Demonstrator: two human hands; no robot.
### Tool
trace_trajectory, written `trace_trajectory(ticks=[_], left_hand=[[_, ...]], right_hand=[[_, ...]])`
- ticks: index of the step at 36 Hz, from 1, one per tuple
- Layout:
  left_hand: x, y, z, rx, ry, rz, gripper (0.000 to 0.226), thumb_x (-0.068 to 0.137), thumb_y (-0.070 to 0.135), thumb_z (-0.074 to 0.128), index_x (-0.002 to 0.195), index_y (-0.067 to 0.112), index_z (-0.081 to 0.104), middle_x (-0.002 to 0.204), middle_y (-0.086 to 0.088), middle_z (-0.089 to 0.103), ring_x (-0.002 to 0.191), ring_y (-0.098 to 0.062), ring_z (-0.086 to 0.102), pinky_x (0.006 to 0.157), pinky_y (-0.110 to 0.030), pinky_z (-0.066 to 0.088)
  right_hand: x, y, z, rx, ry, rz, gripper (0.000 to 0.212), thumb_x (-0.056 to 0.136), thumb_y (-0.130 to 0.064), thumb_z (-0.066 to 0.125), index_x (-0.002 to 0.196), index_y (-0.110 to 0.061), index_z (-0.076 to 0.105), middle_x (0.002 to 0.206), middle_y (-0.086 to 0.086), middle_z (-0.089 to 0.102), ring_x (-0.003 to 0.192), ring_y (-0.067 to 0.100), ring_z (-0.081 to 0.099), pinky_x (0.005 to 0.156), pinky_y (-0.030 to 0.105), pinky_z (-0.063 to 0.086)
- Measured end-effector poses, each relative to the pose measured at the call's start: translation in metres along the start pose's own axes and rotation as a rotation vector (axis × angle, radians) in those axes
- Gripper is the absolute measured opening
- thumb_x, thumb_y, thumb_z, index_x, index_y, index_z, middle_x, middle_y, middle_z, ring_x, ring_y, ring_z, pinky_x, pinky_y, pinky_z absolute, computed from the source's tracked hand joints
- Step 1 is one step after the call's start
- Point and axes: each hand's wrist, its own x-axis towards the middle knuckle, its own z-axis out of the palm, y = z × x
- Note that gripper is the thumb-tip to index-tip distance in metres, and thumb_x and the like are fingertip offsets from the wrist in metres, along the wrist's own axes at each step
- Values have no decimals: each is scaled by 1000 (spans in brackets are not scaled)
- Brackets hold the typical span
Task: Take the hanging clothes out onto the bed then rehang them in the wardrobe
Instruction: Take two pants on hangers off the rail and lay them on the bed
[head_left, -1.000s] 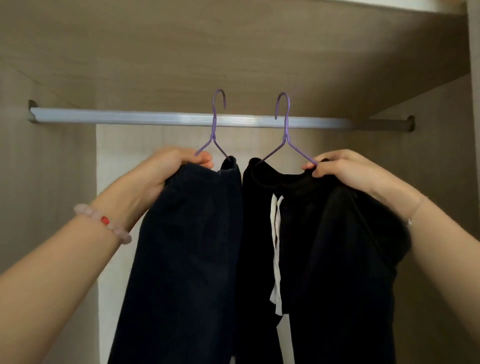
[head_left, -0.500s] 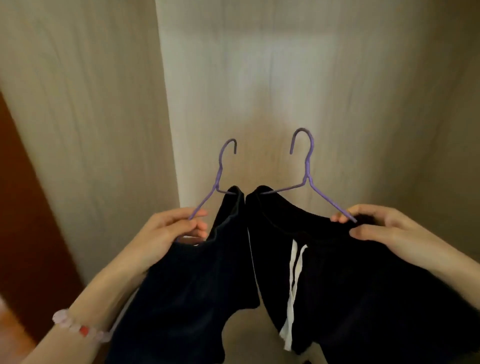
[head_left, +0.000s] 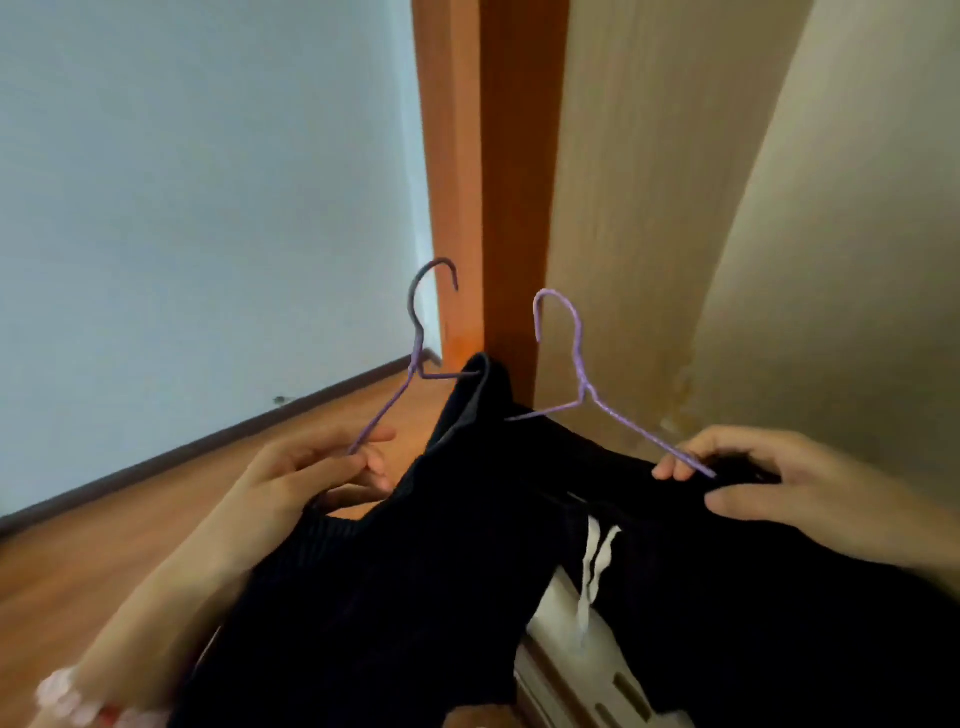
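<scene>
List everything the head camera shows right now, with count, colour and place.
hangers: 2, purple wire; left hanger and right hanger, both off any rail, hooks up
dark garments: 2; ribbed one on left hanger, black one with white drawstring on right hanger
wardrobe panel: 1, beige woodgrain, right
wardrobe edge: 1, orange-brown, centre
wall: pale blue-white, left
floor: wooden, lower left
bracelet: 1, pink beads, left wrist
left hand: grips left hanger
right hand: grips right hanger
</scene>
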Motion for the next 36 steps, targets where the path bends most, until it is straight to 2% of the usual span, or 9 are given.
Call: trace_trajectory(ticks=[2, 4, 8, 15, 19, 23, 27, 29, 36], left_hand=[[-19, 2, -20, 16, 66, -13, 47, 59, 27, 77, 97, 0, 71, 75, -13, 65, 74, -21, 67, 71, -23, 57], [-35, 2, -34, 30, 152, -13, 26, 73, 9, 63, 97, 0, 70, 74, -13, 64, 71, -20, 67, 73, -25, 59], [-58, 4, -61, -76, 407, -47, 31, 85, -13, 40, 96, 1, 65, 64, -4, 63, 60, -14, 67, 70, -27, 60], [-77, 10, -115, -49, 664, -39, 29, 88, -8, 42, 96, 7, 66, 67, -1, 66, 65, -12, 70, 63, -18, 57], [-71, 7, -152, -23, 808, -44, 29, 88, -7, 43, 98, 9, 65, 71, -2, 66, 67, -11, 70, 68, -19, 58], [-59, 3, -195, -28, 955, -48, 28, 89, -7, 41, 98, 8, 64, 67, 0, 67, 64, -8, 69, 62, -15, 57], [-49, 6, -243, 11, 1089, -55, 28, 89, -5, 43, 97, 11, 66, 78, -5, 65, 70, -12, 70, 71, -17, 58], [-46, 8, -267, 23, 1153, -52, 28, 89, -5, 44, 100, 10, 66, 77, -3, 65, 76, -17, 67, 71, -17, 58], [-44, 15, -323, 59, 1389, 28, 32, 90, -8, 43, 95, 13, 67, 74, -4, 65, 75, -15, 65, 68, -15, 57]], right_hand=[[21, -9, 10, 1, -75, -42, 42, 83, 2, 60, 89, -39, 69, 106, -15, 69, 104, 1, 61, 90, 15, 43], [41, -17, 18, -9, -146, -72, 43, 83, 2, 60, 88, -39, 69, 106, -14, 69, 104, 2, 62, 92, 18, 43], [84, -31, 36, -10, -243, -130, 44, 80, 4, 59, 85, -39, 71, 103, -11, 71, 103, 7, 63, 93, 21, 42], [177, -66, 77, 46, -323, -213, 42, 81, -1, 58, 87, -39, 72, 107, -14, 70, 103, 0, 62, 95, 22, 43], [235, -81, 103, 47, -376, -242, 38, 82, -2, 59, 88, -36, 73, 104, -20, 69, 99, -4, 62, 94, 26, 47], [300, -97, 133, 24, -407, -298, 36, 82, -2, 60, 87, -36, 71, 100, -23, 69, 99, -11, 58, 97, 20, 37], [374, -127, 173, -13, -468, -348, 32, 82, -6, 61, 90, -36, 69, 109, -20, 64, 107, -3, 54, 97, 17, 34], [410, -145, 196, -39, -503, -383, 31, 83, -9, 61, 91, -38, 68, 107, -19, 63, 102, -1, 56, 87, 9, 37], [506, -199, 273, -12, -675, -476, 29, 84, -8, 60, 97, -33, 68, 107, -16, 66, 100, -1, 59, 85, 13, 39]])
